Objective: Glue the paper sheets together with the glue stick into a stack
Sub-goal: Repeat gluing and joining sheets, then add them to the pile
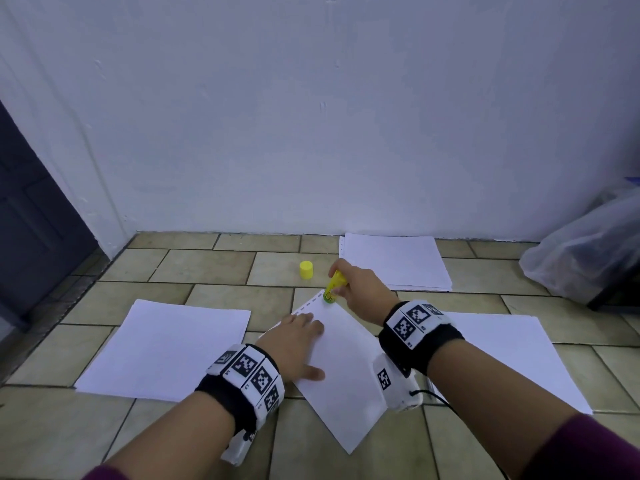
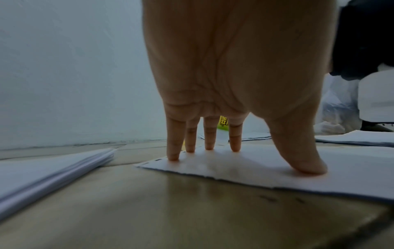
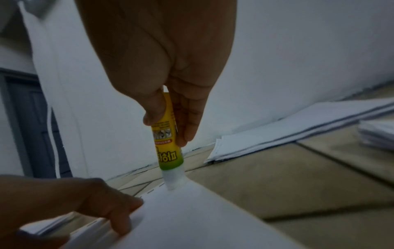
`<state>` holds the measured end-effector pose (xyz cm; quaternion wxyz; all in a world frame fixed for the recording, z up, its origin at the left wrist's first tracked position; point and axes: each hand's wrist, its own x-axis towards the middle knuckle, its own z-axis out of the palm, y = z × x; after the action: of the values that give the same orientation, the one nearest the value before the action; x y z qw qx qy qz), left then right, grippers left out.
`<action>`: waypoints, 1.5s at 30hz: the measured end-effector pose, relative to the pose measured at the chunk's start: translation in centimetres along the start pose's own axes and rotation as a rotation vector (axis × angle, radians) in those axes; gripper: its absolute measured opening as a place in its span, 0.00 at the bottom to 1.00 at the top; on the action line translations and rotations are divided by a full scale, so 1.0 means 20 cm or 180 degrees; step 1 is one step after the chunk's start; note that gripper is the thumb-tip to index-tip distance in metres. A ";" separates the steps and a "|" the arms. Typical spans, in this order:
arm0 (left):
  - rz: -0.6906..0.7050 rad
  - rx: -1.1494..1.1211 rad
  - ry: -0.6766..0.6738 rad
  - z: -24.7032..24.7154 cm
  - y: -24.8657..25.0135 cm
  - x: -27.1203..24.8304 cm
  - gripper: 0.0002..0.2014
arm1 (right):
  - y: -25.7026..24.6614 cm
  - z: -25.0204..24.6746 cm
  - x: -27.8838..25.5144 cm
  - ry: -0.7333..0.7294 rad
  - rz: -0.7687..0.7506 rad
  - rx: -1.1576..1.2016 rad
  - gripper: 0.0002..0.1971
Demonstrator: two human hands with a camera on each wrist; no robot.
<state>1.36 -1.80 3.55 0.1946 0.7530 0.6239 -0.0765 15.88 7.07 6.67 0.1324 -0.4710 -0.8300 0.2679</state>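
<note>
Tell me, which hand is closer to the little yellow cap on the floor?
Right. The right hand sits just right of the yellow cap; the left hand presses the sheet, farther off.

Plain white wall [image 1: 311, 116] across the upper two thirds of the head view, faintly scuffed, under dim bluish light. Dark grey panelled door [image 1: 31, 216] at the left edge, beside a white frame. Beige tiled floor [image 1: 214, 265] with dark grout lines over the lower third. Translucent plastic bag [image 1: 585, 251] slumped against the wall at the right edge.
</note>
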 end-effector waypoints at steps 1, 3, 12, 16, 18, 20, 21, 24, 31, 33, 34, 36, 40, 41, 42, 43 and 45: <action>0.0004 -0.0007 0.0001 0.00 0.00 0.00 0.38 | 0.00 -0.01 -0.01 -0.0089 -0.0049 -0.0124 0.12; 0.0012 -0.0002 0.0004 0.01 0.00 -0.01 0.38 | 0.01 -0.04 -0.04 -0.0250 -0.0145 -0.0295 0.12; 0.0036 0.0002 -0.0058 0.01 -0.01 0.00 0.36 | 0.12 -0.24 -0.28 -0.1009 -0.0096 -0.0687 0.10; 0.0028 0.0091 -0.0047 0.01 -0.02 0.01 0.36 | 0.15 -0.29 -0.36 -0.1262 -0.0045 -0.0956 0.09; 0.0040 0.0150 -0.0011 0.01 -0.02 0.01 0.36 | 0.17 -0.31 -0.38 -0.1356 0.0013 -0.1026 0.09; 0.0051 0.0189 0.0005 0.01 -0.03 0.00 0.36 | 0.19 -0.32 -0.38 -0.1478 0.0055 -0.0909 0.07; 0.0050 0.0211 0.0005 0.01 -0.03 0.00 0.36 | 0.21 -0.33 -0.38 -0.1545 0.0086 -0.0757 0.06; -0.0003 0.0355 0.0002 0.01 -0.03 -0.01 0.31 | 0.29 -0.36 -0.38 -0.1671 0.0361 0.0504 0.07; 0.0003 0.0289 0.0147 0.01 -0.06 -0.03 0.30 | 0.39 -0.28 -0.35 -0.0770 0.0645 0.4070 0.25; -0.0053 0.0169 0.0149 0.01 -0.07 -0.03 0.33 | 0.35 -0.21 -0.32 -0.0600 0.0524 0.4515 0.25; -0.0081 0.0138 0.0131 0.01 -0.08 -0.03 0.34 | 0.32 -0.18 -0.31 -0.0576 0.0450 0.4664 0.28; -0.0091 0.0170 0.0125 0.02 -0.09 -0.04 0.34 | 0.27 -0.12 -0.26 -0.0554 0.0305 0.4881 0.32; -0.0033 0.0093 0.0157 0.01 -0.12 -0.04 0.28 | 0.13 -0.04 -0.13 0.0081 0.0352 0.3982 0.20; 0.0003 0.0089 0.0119 -0.01 -0.13 -0.04 0.27 | 0.12 -0.02 -0.08 0.0323 0.0402 0.3531 0.20; 0.0036 0.0078 0.0063 -0.03 -0.14 -0.04 0.28 | 0.10 0.00 -0.03 0.0505 0.0428 0.3077 0.20; 0.0053 0.0054 0.0002 -0.04 -0.15 -0.04 0.30 | 0.08 0.01 0.01 0.0633 0.0414 0.2662 0.21; 0.0044 0.0016 -0.0050 -0.06 -0.16 -0.03 0.34 | 0.07 0.05 0.08 0.0756 0.0380 0.1972 0.22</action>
<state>-1.93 -1.41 4.21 0.1982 0.7571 0.6170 -0.0827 15.55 8.79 4.94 0.3491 -0.4840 -0.6588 0.4580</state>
